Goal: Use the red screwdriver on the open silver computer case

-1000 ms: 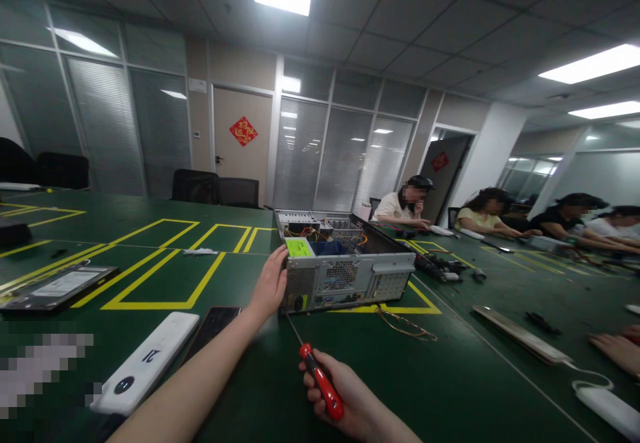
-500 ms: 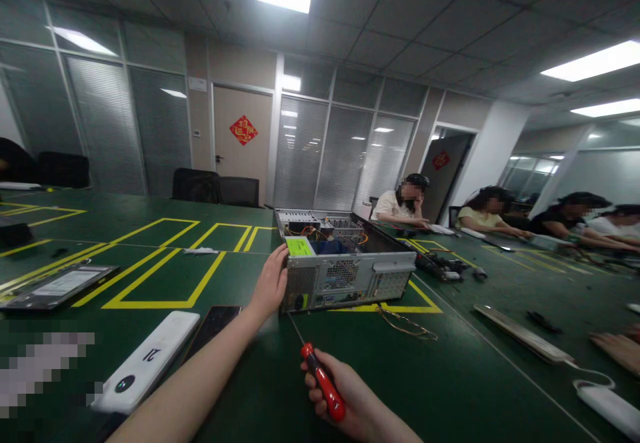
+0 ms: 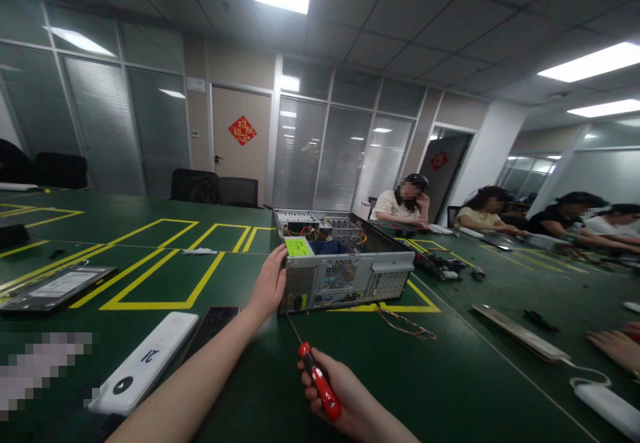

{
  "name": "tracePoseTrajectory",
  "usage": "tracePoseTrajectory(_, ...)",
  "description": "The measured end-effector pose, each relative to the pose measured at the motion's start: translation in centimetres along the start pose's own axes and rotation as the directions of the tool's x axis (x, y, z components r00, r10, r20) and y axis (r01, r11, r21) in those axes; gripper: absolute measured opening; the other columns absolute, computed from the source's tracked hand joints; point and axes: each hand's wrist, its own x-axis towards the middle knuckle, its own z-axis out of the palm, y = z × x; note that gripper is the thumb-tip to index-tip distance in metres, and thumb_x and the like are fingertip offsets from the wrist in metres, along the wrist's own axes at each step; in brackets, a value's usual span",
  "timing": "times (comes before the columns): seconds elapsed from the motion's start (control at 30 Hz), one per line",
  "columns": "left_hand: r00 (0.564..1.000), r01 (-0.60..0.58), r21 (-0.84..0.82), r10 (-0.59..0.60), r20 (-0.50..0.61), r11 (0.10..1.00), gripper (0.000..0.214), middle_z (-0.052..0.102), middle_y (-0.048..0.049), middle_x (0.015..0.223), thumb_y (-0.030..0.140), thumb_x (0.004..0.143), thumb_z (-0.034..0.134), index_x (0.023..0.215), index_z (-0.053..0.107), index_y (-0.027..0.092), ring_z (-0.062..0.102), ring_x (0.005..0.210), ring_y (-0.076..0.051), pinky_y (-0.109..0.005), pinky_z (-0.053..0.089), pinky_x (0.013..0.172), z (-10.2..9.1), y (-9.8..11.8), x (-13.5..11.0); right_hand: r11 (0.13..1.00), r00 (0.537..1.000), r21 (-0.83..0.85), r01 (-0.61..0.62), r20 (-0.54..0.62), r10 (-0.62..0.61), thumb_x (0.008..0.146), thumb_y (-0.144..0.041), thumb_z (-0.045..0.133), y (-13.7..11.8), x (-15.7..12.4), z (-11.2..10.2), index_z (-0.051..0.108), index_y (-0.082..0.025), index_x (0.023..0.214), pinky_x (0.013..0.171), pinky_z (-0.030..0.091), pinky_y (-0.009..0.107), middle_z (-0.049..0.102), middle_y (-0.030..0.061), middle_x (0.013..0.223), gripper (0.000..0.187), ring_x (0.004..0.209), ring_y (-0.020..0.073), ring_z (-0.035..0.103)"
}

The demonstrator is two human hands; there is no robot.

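Observation:
An opened computer case (image 3: 357, 282) lies on its side, its rear panel facing me and wires showing inside. A bright yellow-green label marks the power supply (image 3: 298, 247) in its left corner. My left hand (image 3: 270, 280) grips the case's left side, its fingers close together at that edge. Low in front, my right hand (image 3: 333, 383) is wrapped around the red and black handle of a screwdriver (image 3: 320, 380). Its thin shaft points up and away, with the tip at the lower left corner of the rear panel. Whether the tip touches a screw cannot be made out.
On the green table (image 3: 250, 396) with yellow tape lines, a white device marked 21 (image 3: 145, 363) and a dark phone-like slab (image 3: 210, 326) lie left. A hard drive (image 3: 63, 286) is farther left. Cables (image 3: 405, 323) lie before the case. Several people sit right; another person's hand (image 3: 615, 346) is at the edge.
My right hand and the screwdriver have shifted very slightly left. The left hand stays on the computer case, and the whole view has moved a few pixels.

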Motion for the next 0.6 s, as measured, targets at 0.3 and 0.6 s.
tracePoseTrajectory(0.3,1.0,0.003,0.002,-0.003,0.0,1.0,0.043,0.036,-0.0116,0.141,0.024,0.093,0.029,0.135,0.03,0.019,0.032,0.132,-0.021,-0.044,0.03,0.109,-0.03,0.11,0.02,0.986,0.999,0.164,-0.033,-0.012,0.036,0.088,-0.027,0.046,0.71,-0.49,1.13,0.058,-0.009,0.077,0.047,0.042,0.012,0.06,0.0028,0.06,0.024,0.05,0.005,0.054)
tracePoseTrajectory(0.6,1.0,-0.01,-0.011,0.01,-0.007,1.0,0.043,0.037,-0.0115,0.14,0.024,0.093,0.029,0.135,0.03,0.019,0.033,0.132,-0.021,-0.044,0.03,0.109,-0.07,0.09,0.06,0.977,0.982,0.169,-0.134,0.158,0.107,0.088,-0.051,0.037,0.52,-0.31,0.29,0.059,-0.014,0.086,0.031,0.027,0.01,0.055,0.001,0.057,0.044,0.038,0.0042,0.043)
